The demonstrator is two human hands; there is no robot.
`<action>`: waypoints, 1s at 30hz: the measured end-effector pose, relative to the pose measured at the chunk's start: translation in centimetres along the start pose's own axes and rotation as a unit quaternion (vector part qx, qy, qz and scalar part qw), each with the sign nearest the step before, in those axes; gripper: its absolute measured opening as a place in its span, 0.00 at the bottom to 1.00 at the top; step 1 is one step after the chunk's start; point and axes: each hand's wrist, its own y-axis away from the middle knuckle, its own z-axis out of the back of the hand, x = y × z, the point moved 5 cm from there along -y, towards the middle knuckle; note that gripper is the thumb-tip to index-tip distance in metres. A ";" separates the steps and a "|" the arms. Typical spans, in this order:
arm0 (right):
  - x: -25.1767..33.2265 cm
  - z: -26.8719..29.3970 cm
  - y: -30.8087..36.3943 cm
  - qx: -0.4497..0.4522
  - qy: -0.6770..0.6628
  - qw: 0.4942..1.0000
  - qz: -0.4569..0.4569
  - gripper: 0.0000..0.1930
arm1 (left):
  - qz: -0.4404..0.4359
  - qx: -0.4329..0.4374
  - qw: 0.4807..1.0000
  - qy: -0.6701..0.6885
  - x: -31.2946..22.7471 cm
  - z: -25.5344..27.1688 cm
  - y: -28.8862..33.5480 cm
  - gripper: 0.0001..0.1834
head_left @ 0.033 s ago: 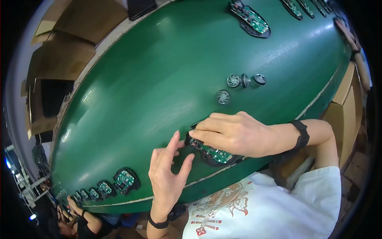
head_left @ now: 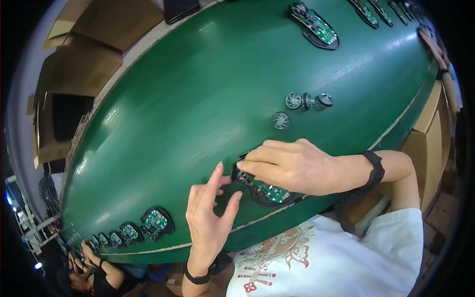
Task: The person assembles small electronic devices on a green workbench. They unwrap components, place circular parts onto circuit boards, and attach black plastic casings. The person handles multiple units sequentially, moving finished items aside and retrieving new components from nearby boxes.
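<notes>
A mouse base [head_left: 272,194], black with a green circuit board, lies in front of me near the table's edge. My right hand [head_left: 292,167] is over its far end with thumb and fingers pressed together. Whatever they pinch is hidden behind the fingers. Beside the same end, my left hand [head_left: 210,213] is open, thumb and index finger spread; one of its fingertips reaches the black rim or comes close to it. Just beyond the right hand, several scroll wheels with clear spokes [head_left: 281,120] rest on the green table [head_left: 188,119].
More mouse bases with boards sit in a row at the lower left [head_left: 157,223] and at the far right [head_left: 316,27]. Co-workers' hands show at the upper right [head_left: 431,47] and lower left [head_left: 90,253]. Cardboard boxes [head_left: 74,74] stand beyond the left edge.
The view has shifted very slightly, so the table's things sit a little further right. Both hands keep the same pose around the mouse base.
</notes>
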 end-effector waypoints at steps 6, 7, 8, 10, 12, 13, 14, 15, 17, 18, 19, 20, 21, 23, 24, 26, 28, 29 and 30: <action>0.5 0.2 -1.0 0.007 -0.011 1.000 -0.011 0.19 | -0.123 -0.022 0.990 -0.065 -0.6 0.6 1.3 0.36; 0.8 0.3 -1.2 0.005 -0.009 1.000 -0.013 0.19 | -0.132 -0.026 0.988 -0.074 -0.8 0.4 1.9 0.36; 0.9 0.3 -1.2 0.008 -0.006 1.000 -0.016 0.19 | -0.140 -0.031 0.985 -0.094 -0.9 0.0 2.2 0.34; 1.0 0.2 -1.6 0.018 -0.006 1.000 -0.012 0.17 | -0.153 -0.039 0.978 -0.136 -0.7 -0.6 2.7 0.31; 0.8 0.2 -1.7 0.014 -0.012 1.000 -0.016 0.15 | -0.189 -0.042 0.968 -0.162 -0.5 -1.1 2.7 0.30; 0.7 0.3 -1.7 0.010 -0.021 1.000 -0.018 0.15 | -0.198 -0.039 0.964 -0.174 -0.3 -1.3 2.7 0.31; 0.7 0.3 -1.8 0.007 -0.035 0.999 -0.020 0.14 | -0.204 -0.035 0.960 -0.186 -0.2 -1.5 2.8 0.31; 0.7 0.3 -1.9 0.012 -0.039 0.999 -0.021 0.15 | -0.206 -0.037 0.959 -0.193 -0.1 -1.5 2.9 0.31; 0.6 0.5 -2.0 0.022 -0.046 0.998 -0.023 0.15 | -0.211 -0.039 0.955 -0.207 -0.2 -1.6 3.1 0.31; 0.6 0.5 -2.1 0.028 -0.046 0.998 -0.020 0.15 | -0.201 -0.034 0.956 -0.209 -0.1 -1.8 3.2 0.32; 0.5 0.4 -2.0 0.034 -0.046 0.998 -0.018 0.15 | -0.193 -0.029 0.958 -0.211 -0.2 -2.0 3.4 0.32; 0.5 0.3 -2.0 0.037 -0.047 0.998 -0.019 0.15 | -0.187 -0.020 0.959 -0.214 -0.2 -2.0 3.4 0.32; 0.5 0.3 -2.0 0.037 -0.044 0.998 -0.014 0.15 | -0.186 -0.015 0.959 -0.213 -0.2 -2.0 3.4 0.32; 0.4 0.5 -2.1 0.036 -0.039 0.999 -0.005 0.15 | -0.187 -0.005 0.959 -0.211 -0.3 -1.8 3.2 0.32; 0.6 0.6 -2.2 0.030 -0.025 0.999 0.001 0.16 | -0.187 -0.010 0.962 -0.200 -0.3 -1.8 3.1 0.32; 1.3 0.6 -2.3 0.015 0.005 1.000 0.013 0.16 | -0.188 -0.021 0.966 -0.178 -0.2 -1.6 3.0 0.32; 1.2 0.6 -2.2 0.020 -0.005 1.000 -0.006 0.17 | -0.180 -0.017 0.978 -0.106 0.4 -1.1 2.7 0.31; 1.1 0.6 -2.2 0.023 -0.011 1.000 -0.015 0.17 | -0.175 -0.015 0.982 -0.070 0.6 -0.8 2.5 0.31; 1.1 0.6 -2.2 0.021 -0.003 1.000 -0.020 0.17 | -0.173 -0.016 0.984 -0.042 0.8 -0.6 2.3 0.31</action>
